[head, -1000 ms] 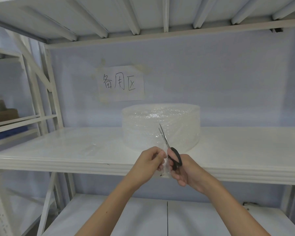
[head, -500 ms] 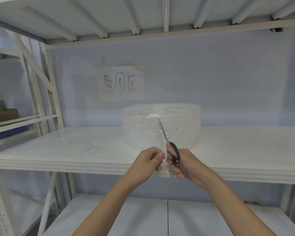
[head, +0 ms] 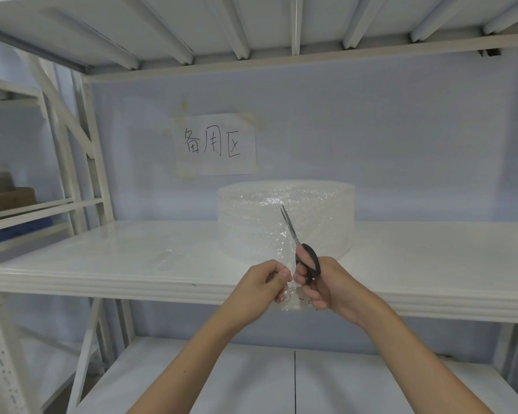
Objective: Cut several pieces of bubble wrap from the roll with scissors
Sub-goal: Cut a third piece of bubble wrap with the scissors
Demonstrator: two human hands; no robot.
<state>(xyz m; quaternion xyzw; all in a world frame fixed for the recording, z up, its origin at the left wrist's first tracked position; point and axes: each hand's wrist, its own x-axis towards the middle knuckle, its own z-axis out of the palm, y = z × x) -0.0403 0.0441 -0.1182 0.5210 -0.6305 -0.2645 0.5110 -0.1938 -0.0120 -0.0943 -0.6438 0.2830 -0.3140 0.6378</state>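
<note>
The roll of bubble wrap (head: 284,222) stands on its flat end on the middle shelf (head: 102,258) of a white metal rack, close to the back wall and slightly right of center. A loose sheet (head: 284,258) runs from the roll forward over the shelf's front edge to the two hands.

The left hand (head: 263,286) pinches the sheet near the shelf edge; its fingers (head: 283,277) are closed on the plastic. The right hand (head: 329,286) grips the black handles of the scissors (head: 299,243), fingers curled through and around the loops. The blades point up and away toward the roll, nearly closed, with the sheet against them. The two hands sit just beside each other, in front of the shelf edge.

A paper sign (head: 216,144) with handwritten characters is taped to the wall directly above the roll. The ribbed underside of the upper shelf (head: 251,25) spans the top of the view. A second rack (head: 27,204) stands at the left and carries a brown cardboard box (head: 9,198) above something blue; what the box holds cannot be seen.

The middle shelf is bare to the left and right of the roll, apart from a faint clear film (head: 168,258) lying flat to the left. The lower shelf (head: 237,383) beneath the forearms is also open.
</note>
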